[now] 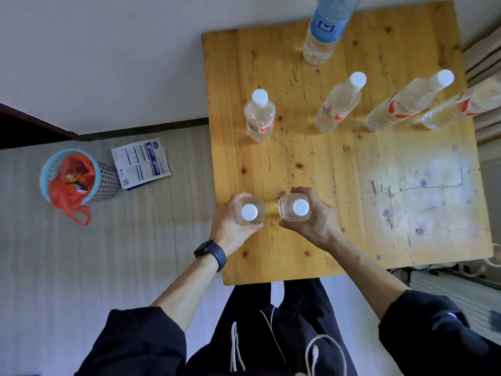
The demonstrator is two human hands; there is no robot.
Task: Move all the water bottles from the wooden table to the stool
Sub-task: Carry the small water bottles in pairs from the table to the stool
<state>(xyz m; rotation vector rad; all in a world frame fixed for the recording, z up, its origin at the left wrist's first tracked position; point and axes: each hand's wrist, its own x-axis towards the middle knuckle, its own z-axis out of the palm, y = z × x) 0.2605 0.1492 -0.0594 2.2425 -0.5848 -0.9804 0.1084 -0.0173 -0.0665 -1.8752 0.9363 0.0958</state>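
Observation:
Near the front of the wooden table [352,213], my left hand [230,226] grips a clear water bottle with a white cap [249,212]. Right beside it my right hand [317,221] grips a second white-capped bottle [300,207]. Both bottles stand upright, seen from above. Farther back stand several more bottles with red labels: one at the left [259,118], one in the middle [339,104], and two at the right [406,104] [461,107]. A larger blue-labelled bottle [325,28] stands at the far edge. No stool is in view.
On the floor to the left sit a blue and pink basket with a red plastic bag [78,180] and a flat printed package [141,164]. White radiator-like units [461,294] line the table's right side. White cables hang at my lap [314,354].

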